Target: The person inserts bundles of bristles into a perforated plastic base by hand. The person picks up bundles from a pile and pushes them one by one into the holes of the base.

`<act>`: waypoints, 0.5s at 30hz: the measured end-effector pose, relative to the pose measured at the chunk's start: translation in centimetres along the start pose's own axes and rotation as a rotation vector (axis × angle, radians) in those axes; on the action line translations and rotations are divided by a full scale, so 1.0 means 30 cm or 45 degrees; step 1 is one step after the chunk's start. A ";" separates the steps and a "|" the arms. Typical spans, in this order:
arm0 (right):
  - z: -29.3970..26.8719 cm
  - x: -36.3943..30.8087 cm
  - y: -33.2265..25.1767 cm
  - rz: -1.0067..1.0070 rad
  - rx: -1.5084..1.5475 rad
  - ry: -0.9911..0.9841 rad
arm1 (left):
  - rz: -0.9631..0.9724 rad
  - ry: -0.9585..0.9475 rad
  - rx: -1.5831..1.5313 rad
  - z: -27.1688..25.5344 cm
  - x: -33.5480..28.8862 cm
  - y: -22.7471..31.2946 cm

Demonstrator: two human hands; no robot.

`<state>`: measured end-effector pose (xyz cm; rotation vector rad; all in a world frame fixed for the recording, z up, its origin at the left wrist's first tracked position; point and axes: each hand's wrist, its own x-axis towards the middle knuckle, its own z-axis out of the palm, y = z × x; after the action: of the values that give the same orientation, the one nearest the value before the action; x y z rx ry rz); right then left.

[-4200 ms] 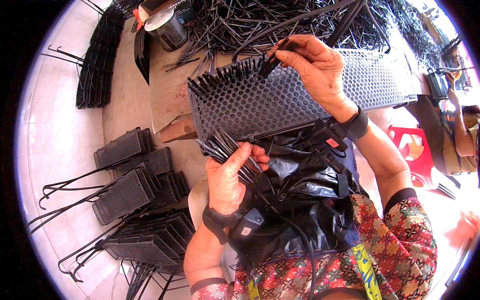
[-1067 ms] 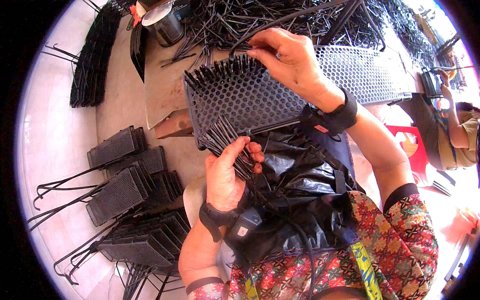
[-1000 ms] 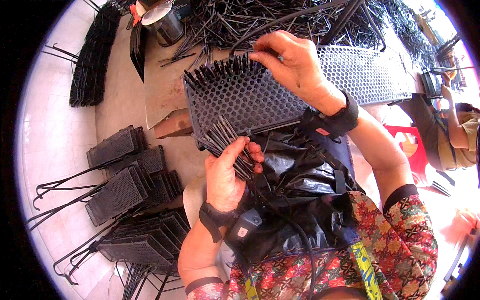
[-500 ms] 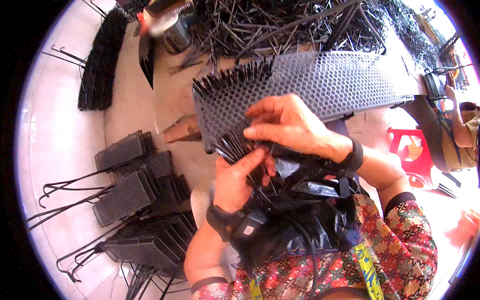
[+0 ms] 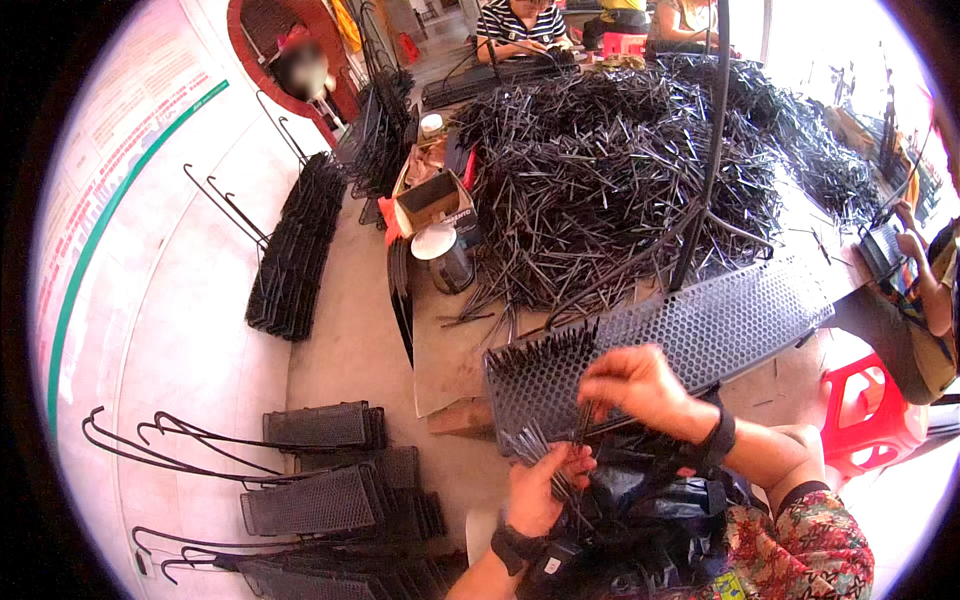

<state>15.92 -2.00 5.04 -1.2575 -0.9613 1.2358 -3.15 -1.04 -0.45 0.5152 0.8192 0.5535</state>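
Observation:
A long black perforated panel lies slantwise in front of me. Rows of thin black strips stand up in the holes at its far left end. My left hand, below the panel's near left corner, is closed around a bundle of thin black strips. My right hand hovers over the panel's near edge, its fingers pinched together on a few dark strips. How many strips it holds is too blurred to tell.
A large heap of loose black strips covers the table beyond the panel. A black metal rod rises before it. At left stand stacked perforated panels with hooked rods. A white-lidded jar and open box sit near the heap; a red stool stands right.
The view has tilted up, showing more of the heap and people at the far side. My right hand has drawn its fingers into a pinch. The left still grips the bundle.

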 end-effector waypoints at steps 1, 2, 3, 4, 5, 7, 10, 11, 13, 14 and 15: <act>-0.017 0.014 -0.032 -0.048 0.117 0.055 | -0.066 0.042 -0.072 -0.008 -0.005 -0.006; -0.029 0.039 -0.041 -0.076 0.230 0.122 | -0.100 0.065 -0.102 -0.008 -0.007 -0.005; -0.051 0.062 -0.043 -0.109 0.332 0.203 | -0.079 0.039 -0.153 -0.006 0.008 -0.008; -0.083 0.097 0.001 -0.204 0.110 0.282 | -0.081 0.017 -0.211 -0.011 0.028 -0.021; -0.118 0.113 0.052 -0.279 -0.126 0.369 | -0.105 -0.008 -0.277 -0.009 0.040 -0.042; -0.119 0.117 0.081 -0.250 0.014 0.381 | -0.049 0.025 -0.245 -0.012 0.023 -0.043; -0.074 0.123 0.069 -0.362 -0.023 0.370 | -0.032 0.091 -0.256 -0.012 -0.014 -0.013; -0.053 0.129 0.054 -0.431 -0.097 0.368 | -0.028 0.099 -0.237 -0.004 -0.018 0.000; -0.011 0.145 0.020 -0.511 -0.113 0.295 | -0.102 0.090 -0.227 0.024 -0.011 0.015; 0.008 0.160 0.014 -0.555 -0.205 0.291 | -0.132 0.101 -0.228 0.021 -0.008 0.021; 0.034 0.176 0.006 -0.599 -0.294 0.284 | -0.160 0.115 -0.228 0.010 -0.009 0.028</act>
<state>15.61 3.34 4.36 -1.2224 -1.1734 0.6194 -3.27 -0.66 0.38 0.2741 0.8719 0.5310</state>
